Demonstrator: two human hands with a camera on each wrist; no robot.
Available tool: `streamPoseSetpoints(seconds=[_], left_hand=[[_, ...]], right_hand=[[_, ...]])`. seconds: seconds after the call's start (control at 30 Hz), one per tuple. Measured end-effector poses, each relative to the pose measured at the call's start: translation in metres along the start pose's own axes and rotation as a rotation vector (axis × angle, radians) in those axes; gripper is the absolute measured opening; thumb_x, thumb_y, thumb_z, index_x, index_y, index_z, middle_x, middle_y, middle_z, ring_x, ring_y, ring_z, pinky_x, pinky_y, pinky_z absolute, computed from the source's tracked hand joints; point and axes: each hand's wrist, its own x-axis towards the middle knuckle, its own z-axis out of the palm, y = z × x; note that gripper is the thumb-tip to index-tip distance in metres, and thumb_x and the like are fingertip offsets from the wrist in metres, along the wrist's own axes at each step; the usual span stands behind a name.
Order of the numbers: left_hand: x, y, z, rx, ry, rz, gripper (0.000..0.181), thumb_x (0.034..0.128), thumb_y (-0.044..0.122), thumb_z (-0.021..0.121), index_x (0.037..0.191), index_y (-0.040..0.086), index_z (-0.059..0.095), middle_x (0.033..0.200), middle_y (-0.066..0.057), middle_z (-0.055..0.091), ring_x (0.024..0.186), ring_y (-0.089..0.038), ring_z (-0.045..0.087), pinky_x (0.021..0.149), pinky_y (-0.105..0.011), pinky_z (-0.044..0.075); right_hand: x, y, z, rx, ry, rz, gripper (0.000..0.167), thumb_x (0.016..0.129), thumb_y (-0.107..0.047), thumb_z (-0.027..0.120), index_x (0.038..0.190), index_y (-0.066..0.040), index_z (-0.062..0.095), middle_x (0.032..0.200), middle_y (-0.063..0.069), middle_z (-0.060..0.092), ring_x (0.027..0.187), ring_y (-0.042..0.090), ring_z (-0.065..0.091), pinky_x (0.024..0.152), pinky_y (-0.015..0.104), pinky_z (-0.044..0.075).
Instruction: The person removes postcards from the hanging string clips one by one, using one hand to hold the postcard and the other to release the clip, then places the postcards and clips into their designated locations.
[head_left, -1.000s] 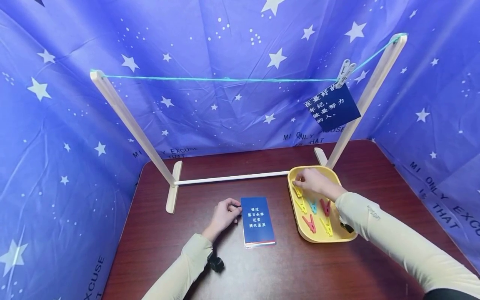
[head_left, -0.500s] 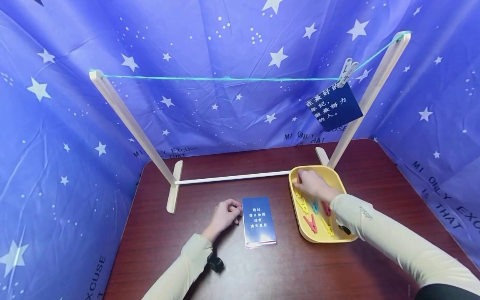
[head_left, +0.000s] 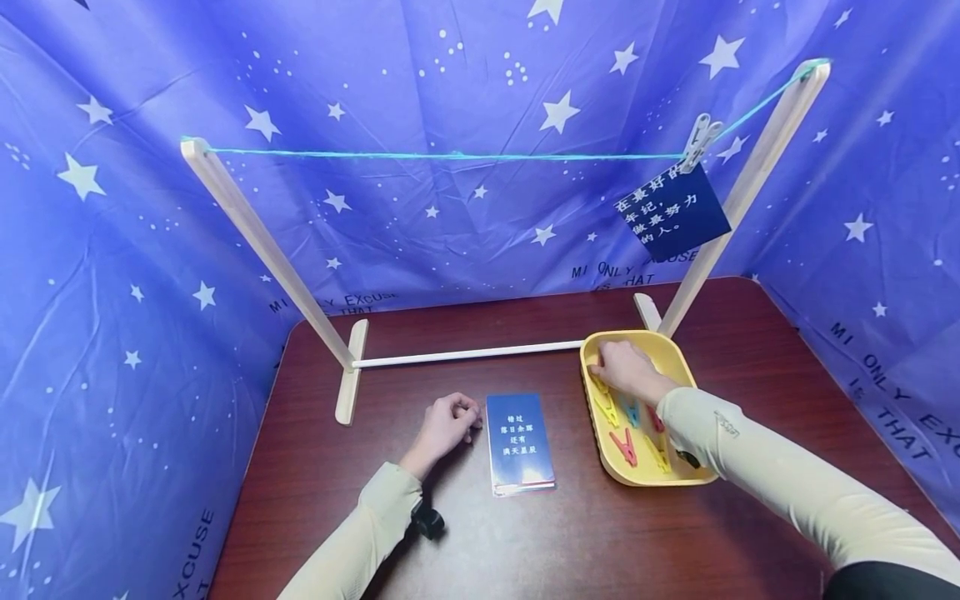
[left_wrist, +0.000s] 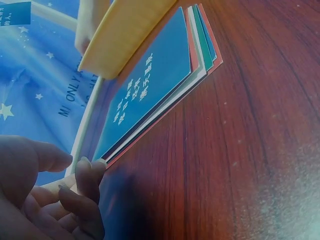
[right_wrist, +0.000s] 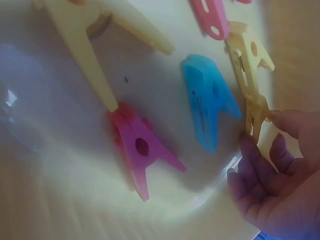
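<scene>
In the head view my right hand (head_left: 628, 368) reaches into the yellow basket (head_left: 678, 477). The right wrist view shows its thumb and finger pinching the end of a yellow clothespin (right_wrist: 257, 117), which lies against another yellow clothespin (right_wrist: 246, 55). A blue clothespin (right_wrist: 207, 102) and a pink clothespin (right_wrist: 144, 150) lie close by. My left hand (head_left: 447, 427) rests on the table, fingers loosely curled, beside a stack of cards (head_left: 519, 442) with a dark blue one on top. Its fingertips are by the stack's corner in the left wrist view, holding nothing; contact is unclear.
A wooden frame with a left post (head_left: 258, 242) and right post (head_left: 750, 192) stands behind, a turquoise string (head_left: 450, 155) strung between. From it a white clothespin (head_left: 699, 143) holds a tilted blue card (head_left: 671, 217). A white rod (head_left: 465, 355) joins the feet.
My right hand has sunk slightly further over the yellow clothespin at the basket's far left corner. My left hand has drawn back slightly from the cards, and the head view has shifted a little.
</scene>
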Motion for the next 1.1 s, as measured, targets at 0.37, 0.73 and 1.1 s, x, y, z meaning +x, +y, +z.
streamPoseSetpoints(seconds=[0.37, 0.73, 1.1], left_hand=[[-0.002, 0.002, -0.001, -0.010, -0.012, 0.011, 0.012, 0.0986, 0.012, 0.063, 0.097, 0.002, 0.071, 0.076, -0.008, 0.077, 0.050, -0.008, 0.061, 0.051, -0.020, 0.047], [-0.005, 0.010, -0.002, -0.008, -0.015, 0.034, 0.011, 0.0988, 0.010, 0.064, 0.101, 0.002, 0.070, 0.078, -0.011, 0.077, 0.051, -0.010, 0.062, 0.052, -0.021, 0.049], [-0.003, 0.028, 0.000, -0.015, -0.065, 0.070, 0.013, 0.1005, 0.013, 0.066, 0.104, 0.002, 0.071, 0.083, -0.015, 0.077, 0.061, -0.033, 0.073, 0.052, -0.021, 0.049]], right_hand=[[-0.004, -0.001, -0.007, 0.004, -0.029, 0.027, 0.024, 0.097, -0.023, 0.067, 0.083, -0.007, 0.056, 0.069, 0.006, 0.056, 0.063, 0.024, 0.056, 0.057, 0.039, 0.045], [-0.020, 0.004, -0.011, 0.001, 0.019, -0.017, 0.019, 0.095, -0.021, 0.067, 0.088, -0.006, 0.058, 0.072, 0.009, 0.058, 0.065, 0.028, 0.054, 0.058, 0.046, 0.047], [-0.043, -0.002, -0.030, -0.029, 0.073, -0.077, 0.019, 0.096, -0.021, 0.070, 0.092, -0.005, 0.061, 0.073, 0.006, 0.063, 0.064, 0.023, 0.057, 0.054, 0.040, 0.047]])
